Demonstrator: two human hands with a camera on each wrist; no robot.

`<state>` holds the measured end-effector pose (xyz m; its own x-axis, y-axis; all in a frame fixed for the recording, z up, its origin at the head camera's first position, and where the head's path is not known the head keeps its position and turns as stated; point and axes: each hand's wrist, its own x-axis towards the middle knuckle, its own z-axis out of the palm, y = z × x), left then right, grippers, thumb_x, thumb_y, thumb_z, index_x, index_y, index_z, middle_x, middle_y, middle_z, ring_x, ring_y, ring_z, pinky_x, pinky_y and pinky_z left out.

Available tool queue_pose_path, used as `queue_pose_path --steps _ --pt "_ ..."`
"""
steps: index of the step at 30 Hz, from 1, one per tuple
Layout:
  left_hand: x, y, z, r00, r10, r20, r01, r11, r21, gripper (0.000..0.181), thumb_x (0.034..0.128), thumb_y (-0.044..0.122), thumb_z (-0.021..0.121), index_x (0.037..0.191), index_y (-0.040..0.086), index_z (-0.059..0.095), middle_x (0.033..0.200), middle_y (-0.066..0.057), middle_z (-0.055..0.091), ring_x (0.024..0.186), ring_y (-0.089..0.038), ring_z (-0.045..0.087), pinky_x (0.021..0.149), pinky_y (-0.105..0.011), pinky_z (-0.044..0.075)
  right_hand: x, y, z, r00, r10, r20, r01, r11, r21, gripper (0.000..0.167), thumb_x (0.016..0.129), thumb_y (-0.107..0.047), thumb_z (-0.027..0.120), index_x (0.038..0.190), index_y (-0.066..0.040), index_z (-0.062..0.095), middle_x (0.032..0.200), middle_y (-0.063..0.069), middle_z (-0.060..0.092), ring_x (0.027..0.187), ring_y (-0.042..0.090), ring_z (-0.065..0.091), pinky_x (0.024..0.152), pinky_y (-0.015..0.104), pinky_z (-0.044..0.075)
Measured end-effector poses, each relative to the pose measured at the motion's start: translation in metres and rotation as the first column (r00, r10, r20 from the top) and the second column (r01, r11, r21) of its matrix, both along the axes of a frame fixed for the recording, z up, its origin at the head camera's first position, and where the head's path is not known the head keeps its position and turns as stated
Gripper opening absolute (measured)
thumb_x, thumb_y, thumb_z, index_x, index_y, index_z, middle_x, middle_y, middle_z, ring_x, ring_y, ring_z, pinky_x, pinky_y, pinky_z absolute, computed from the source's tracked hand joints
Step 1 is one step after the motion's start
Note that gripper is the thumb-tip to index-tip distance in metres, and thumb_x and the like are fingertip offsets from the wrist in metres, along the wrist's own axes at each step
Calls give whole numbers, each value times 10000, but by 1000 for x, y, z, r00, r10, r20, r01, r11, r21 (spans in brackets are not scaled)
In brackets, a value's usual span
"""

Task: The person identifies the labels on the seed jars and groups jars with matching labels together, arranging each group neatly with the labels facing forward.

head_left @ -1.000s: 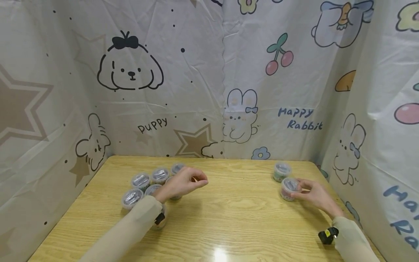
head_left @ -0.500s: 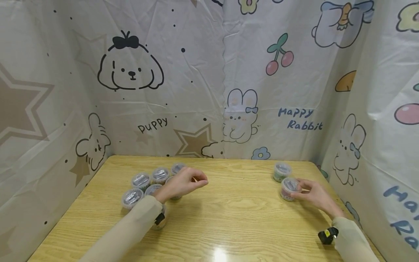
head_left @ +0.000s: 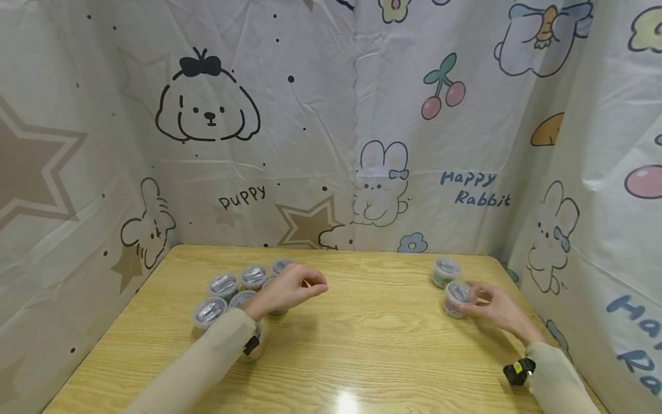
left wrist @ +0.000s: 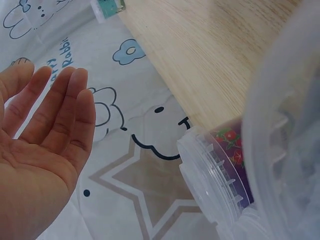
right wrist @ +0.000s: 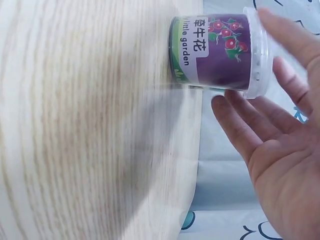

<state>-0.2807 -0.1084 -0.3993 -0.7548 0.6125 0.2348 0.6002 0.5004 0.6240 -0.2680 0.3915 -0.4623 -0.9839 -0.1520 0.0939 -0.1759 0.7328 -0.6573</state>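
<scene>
My right hand (head_left: pixel 499 310) is at the purple-labelled lidded plastic cup (right wrist: pixel 225 52) on the table's right side. Its thumb and fingers pinch the cup around the lid, and the cup stands upright on the wood. Just behind it is a green-labelled lidded cup (head_left: pixel 446 272). On the left, my left hand (head_left: pixel 289 290) hovers with relaxed, slightly bent fingers and nothing in them. Beneath and beside that arm stand several similar lidded cups (head_left: pixel 209 312), partly hidden by hand and sleeve. A purple-labelled cup (left wrist: pixel 217 175) shows close by in the left wrist view.
The cups stand on a light wooden table (head_left: pixel 372 345). A printed cloth (head_left: pixel 310 115) with puppy and rabbit drawings rises behind the table and along both sides. Each wrist carries a small black device (head_left: pixel 518 372).
</scene>
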Motion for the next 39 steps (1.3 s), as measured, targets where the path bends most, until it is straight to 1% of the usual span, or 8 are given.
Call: queue_pose_path --steps 4,9,11,15,19,26,34,39 --pt "-1 -2 2 1000 13 11 -13 1000 -5 154 988 276 604 1006 205 740 955 55 718 872 -50 642 774 -265 542 -1 -4 3 1000 -7 -4 7 999 -31 410 893 -444 701 1037 -81 577 1503 270 384 1293 512 452 992 597 456" --pt "-2 -6 10 999 53 -1 -53 998 -21 162 985 293 607 1010 209 744 962 73 722 879 -50 649 790 -266 547 -3 -14 11 998 -47 -36 46 999 -9 414 962 -467 593 1163 -106 588 1487 237 427 1310 527 412 1006 674 380" --pt "-2 -8 13 998 65 -14 -65 997 -30 165 983 296 609 1009 205 744 961 69 724 877 -55 652 785 -261 551 -3 -19 14 996 -62 -68 62 998 6 410 978 -451 572 1189 -100 597 1457 224 470 1305 529 413 995 689 365" --pt "-2 -11 16 997 79 -16 -80 996 -49 159 982 291 613 1008 201 741 958 73 718 873 -53 646 786 -259 551 -3 -32 17 984 -48 -173 49 999 4 378 994 -351 582 1216 -49 627 1350 226 573 1220 499 520 945 664 431" --pt "-3 -16 14 997 76 -7 -76 996 -47 158 986 281 607 1001 194 737 955 66 713 869 -58 638 785 -272 544 -5 -48 18 966 -1 -258 9 1000 28 295 987 -279 606 1154 -45 673 1216 191 666 1115 437 614 901 621 488" --pt "-1 -37 11 995 99 2 -98 994 -51 138 989 285 601 952 242 727 921 106 679 836 -53 614 779 -289 538 -10 -81 19 949 67 -309 -54 997 52 235 962 -247 649 1107 -73 708 1103 113 718 963 304 691 829 506 558" --pt "6 -66 13 994 109 9 -108 993 -43 126 981 279 615 990 235 732 974 -22 716 859 -85 623 765 -296 530 -15 -118 17 941 185 -282 -172 983 70 122 931 -207 689 1031 -151 732 1071 38 725 954 222 695 843 416 573" --pt "11 -82 11 992 120 -25 -122 990 -70 151 971 279 630 996 178 739 940 0 718 825 -49 620 747 -268 524 -19 -143 12 929 285 -237 -283 958 43 98 939 -187 677 1012 -156 735 1038 14 730 955 193 683 852 401 569"
